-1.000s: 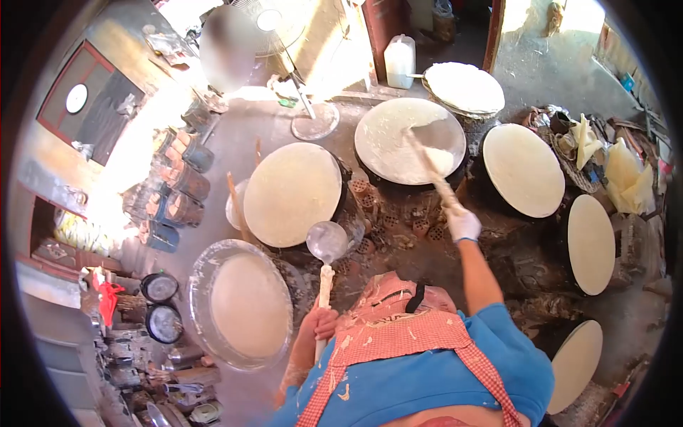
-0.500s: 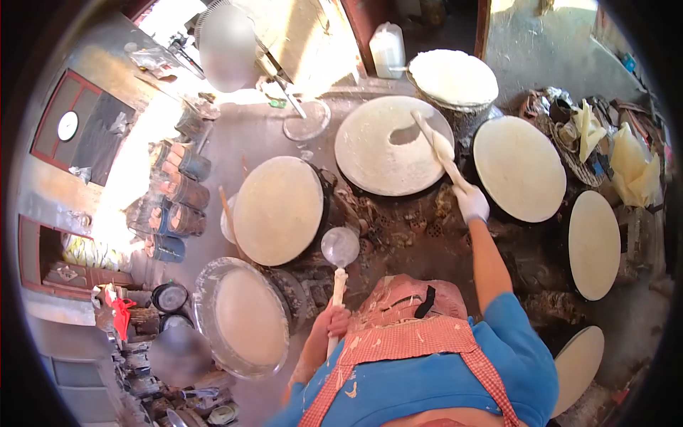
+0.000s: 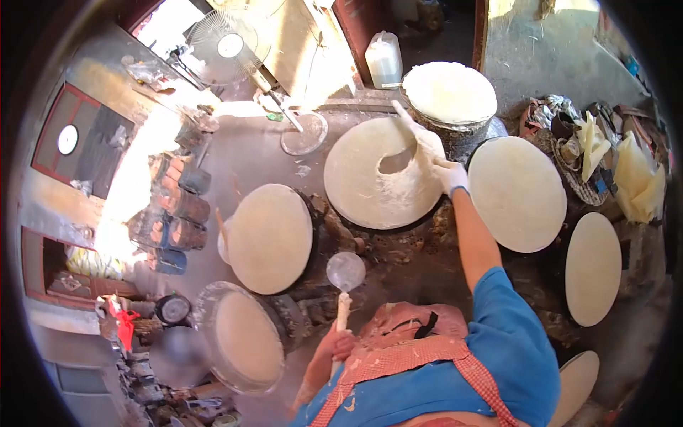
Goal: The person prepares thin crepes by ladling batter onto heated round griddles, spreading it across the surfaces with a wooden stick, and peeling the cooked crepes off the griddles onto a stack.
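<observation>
Any lettering on the plastic jug [image 3: 384,61] is too blurred for us to read. We see the gloved right hand [image 3: 449,175] closed around a batter-coated stick [image 3: 427,144], which slants over the right edge of the central griddle [image 3: 396,163], its tip showing past the far edge. Pale batter [image 3: 350,176] rings a bare oval patch there. The left hand [image 3: 339,346] wraps a ladle [image 3: 346,272] by its handle, bowl upward, near the left griddle's [image 3: 272,240] right edge. Off that griddle's near edge we find a basin [image 3: 204,313]; a standing fan [image 3: 230,45] rises from the grey floor [image 3: 249,153].
</observation>
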Motion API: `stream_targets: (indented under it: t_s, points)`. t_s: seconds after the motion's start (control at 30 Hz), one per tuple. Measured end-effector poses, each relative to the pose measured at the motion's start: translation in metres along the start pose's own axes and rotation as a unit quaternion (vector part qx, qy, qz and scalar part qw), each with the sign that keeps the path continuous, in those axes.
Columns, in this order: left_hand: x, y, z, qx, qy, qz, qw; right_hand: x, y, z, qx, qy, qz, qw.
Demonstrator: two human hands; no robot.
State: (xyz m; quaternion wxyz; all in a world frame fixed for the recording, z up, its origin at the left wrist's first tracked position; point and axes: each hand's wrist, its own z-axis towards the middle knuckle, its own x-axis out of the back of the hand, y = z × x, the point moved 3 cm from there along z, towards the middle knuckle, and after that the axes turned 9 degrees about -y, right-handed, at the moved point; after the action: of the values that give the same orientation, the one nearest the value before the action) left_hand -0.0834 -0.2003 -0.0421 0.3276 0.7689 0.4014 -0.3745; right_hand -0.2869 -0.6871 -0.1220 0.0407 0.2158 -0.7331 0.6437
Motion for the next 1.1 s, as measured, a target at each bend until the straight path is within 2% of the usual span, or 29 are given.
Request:
stream_targets:
  t_s: [0.03, 0.07, 0.1, 0.13, 0.2, 0.23, 0.27, 0.3, 0.33, 0.4, 0.47, 0.5, 0.53, 0.57, 0.6, 0.63, 0.7, 0.77, 0.8, 0.87, 0.97, 1.0, 1.07, 1.1]
  points:
    - [0.001, 0.009, -0.003, -0.012, -0.002, 0.054, 0.998, 0.001, 0.082, 0.039, 0.004, 0.005, 0.007, 1.0]
    - [0.001, 0.015, -0.004, -0.015, -0.013, 0.062, 0.998, -0.027, 0.135, 0.061, 0.165, -0.026, 0.033, 0.985]
    - [0.001, 0.02, -0.006, -0.015, -0.015, 0.034, 0.999, -0.016, 0.095, -0.007, 0.174, -0.018, 0.028, 0.984]
    - [0.002, 0.024, -0.007, -0.008, -0.006, 0.002, 1.0, -0.034, 0.031, -0.071, -0.091, 0.019, 0.252, 0.963]
    - [0.003, 0.032, -0.008, 0.013, 0.023, -0.068, 0.997, -0.059, -0.023, -0.125, -0.195, -0.095, 0.158, 0.963]
    - [0.005, 0.035, -0.009, 0.027, 0.044, -0.11, 0.993, -0.079, 0.0, -0.115, 0.028, -0.079, 0.038, 0.996]
    - [0.008, 0.039, -0.01, 0.041, 0.067, -0.153, 0.985, -0.074, 0.004, -0.116, 0.092, -0.04, -0.065, 0.993]
    - [0.011, 0.044, -0.011, 0.057, 0.092, -0.19, 0.976, -0.056, -0.006, -0.125, 0.056, -0.058, 0.034, 0.996]
    - [0.018, 0.046, -0.022, 0.077, 0.098, -0.185, 0.975, -0.035, -0.001, -0.129, -0.077, -0.033, 0.176, 0.981]
    - [0.032, 0.057, -0.034, 0.027, -0.025, -0.157, 0.987, -0.019, 0.033, -0.13, -0.082, 0.017, 0.429, 0.9]
    - [0.045, 0.065, -0.039, 0.057, -0.08, -0.196, 0.976, -0.036, 0.008, -0.172, -0.193, -0.002, 0.377, 0.906]
    - [0.04, 0.068, -0.03, 0.079, -0.085, -0.192, 0.974, -0.054, -0.004, -0.187, -0.189, -0.022, 0.371, 0.909]
    - [0.031, 0.067, -0.029, 0.07, -0.062, -0.254, 0.963, -0.067, -0.009, -0.202, -0.189, -0.049, 0.364, 0.911]
    - [0.024, 0.067, -0.031, 0.053, -0.034, -0.314, 0.947, -0.067, -0.006, -0.207, -0.172, -0.059, 0.315, 0.931]
    - [0.019, 0.066, -0.031, 0.056, -0.032, -0.313, 0.948, -0.07, -0.001, -0.207, -0.153, -0.074, 0.267, 0.949]
    - [0.011, 0.065, -0.031, 0.061, -0.047, -0.323, 0.943, -0.071, 0.028, -0.194, -0.045, -0.043, 0.191, 0.98]
    - [-0.003, 0.069, -0.026, 0.041, -0.064, -0.298, 0.952, -0.033, 0.032, -0.178, 0.003, 0.03, 0.043, 0.999]
    - [0.008, 0.07, -0.026, 0.028, -0.07, -0.289, 0.954, -0.001, 0.022, -0.148, -0.048, 0.13, -0.024, 0.99]
    - [0.005, 0.071, -0.021, 0.026, -0.07, -0.287, 0.955, 0.012, 0.011, -0.131, -0.109, 0.122, -0.117, 0.98]
    - [0.005, 0.078, -0.011, 0.018, -0.038, -0.274, 0.961, 0.008, -0.002, -0.112, -0.024, 0.13, -0.319, 0.939]
    - [0.014, 0.091, 0.009, 0.041, 0.005, -0.225, 0.974, -0.009, -0.014, -0.126, 0.134, 0.081, -0.406, 0.9]
    - [0.011, 0.098, 0.023, 0.051, 0.029, -0.212, 0.976, -0.003, -0.014, -0.133, 0.137, 0.072, -0.406, 0.901]
    - [0.003, 0.114, 0.05, 0.0, 0.061, -0.095, 0.994, 0.012, -0.017, -0.152, 0.132, -0.028, -0.458, 0.879]
    - [0.006, 0.125, 0.066, 0.037, 0.054, -0.042, 0.997, 0.021, 0.0, -0.149, 0.11, -0.011, -0.47, 0.876]
